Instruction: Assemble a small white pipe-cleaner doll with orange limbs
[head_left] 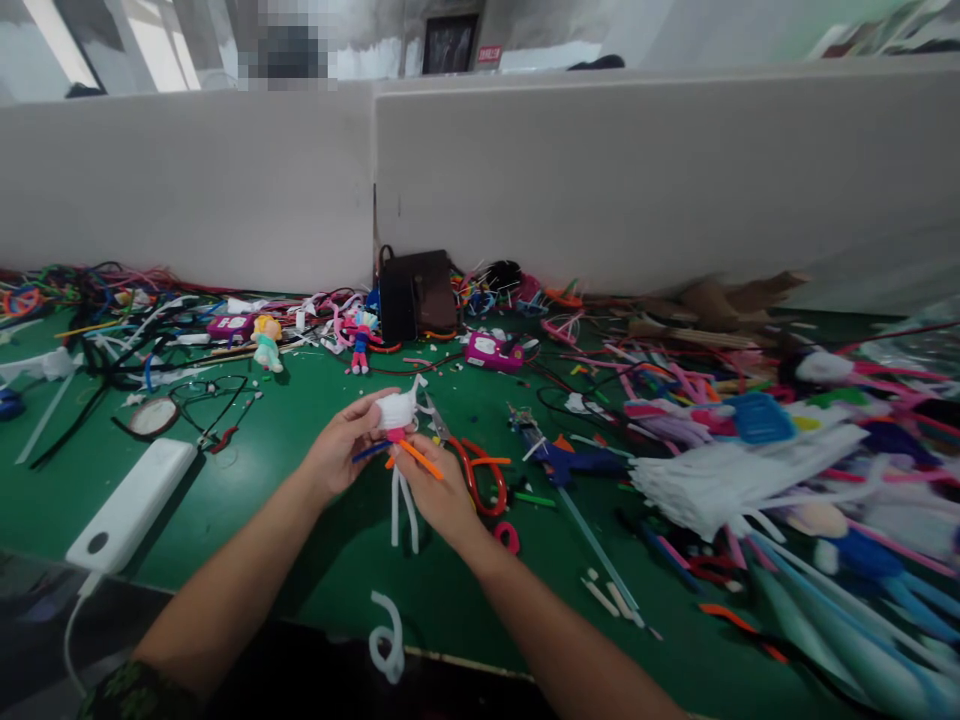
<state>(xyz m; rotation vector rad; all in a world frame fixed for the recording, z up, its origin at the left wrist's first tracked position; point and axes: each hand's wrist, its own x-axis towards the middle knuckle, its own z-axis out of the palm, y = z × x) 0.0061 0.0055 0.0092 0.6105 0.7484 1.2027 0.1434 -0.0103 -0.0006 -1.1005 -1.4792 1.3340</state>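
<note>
A small pipe-cleaner figure (396,412) with a white wound head, a pink band and blue and orange strips is between my hands, over the green table. My left hand (346,440) is closed on its head from the left side. The fingers of my right hand (435,485) pinch it lower down, by the orange strip (421,459). Two white strips (405,510) hang below. Scissors with red handles (487,485) lie just right of my right hand. A curled white strip (387,640) is at the table's front edge.
On the green table (292,550) a white power bank (131,505) lies at left. A brown bag (418,292) stands against the grey partition (600,190). Finished dolls (267,345) sit at the back left. White pipe cleaners (720,480) and coloured strips are heaped at right.
</note>
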